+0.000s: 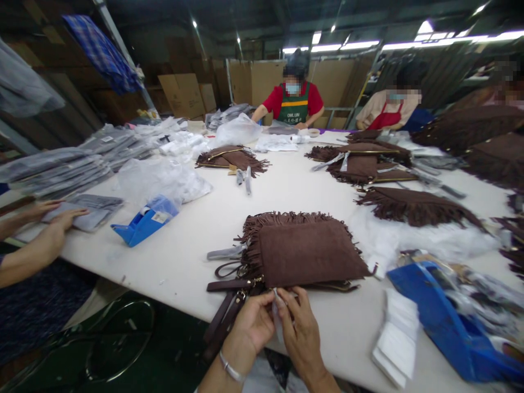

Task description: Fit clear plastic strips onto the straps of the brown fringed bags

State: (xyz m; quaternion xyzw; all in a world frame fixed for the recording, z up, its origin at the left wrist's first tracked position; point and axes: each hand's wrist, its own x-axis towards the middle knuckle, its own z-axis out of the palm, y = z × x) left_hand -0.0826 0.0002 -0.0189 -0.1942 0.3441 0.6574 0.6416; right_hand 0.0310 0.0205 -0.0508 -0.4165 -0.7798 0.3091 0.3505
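A brown fringed suede bag lies on the table in front of me, its fringe along the far and left sides. Dark wrist straps with gold-coloured clasps hang from its near left corner over the table edge. At the bag's near edge, my left hand and my right hand meet, fingertips pinched together. Between them they hold a whitish, translucent plastic wrap. Whatever may be inside the wrap cannot be made out. My fingers partly hide the clasp area.
A blue tape dispenser stands to the left, beside a co-worker's hands on a bagged item. More fringed bags lie right. A blue bin and white folded papers are near right. Another co-worker stands across the table.
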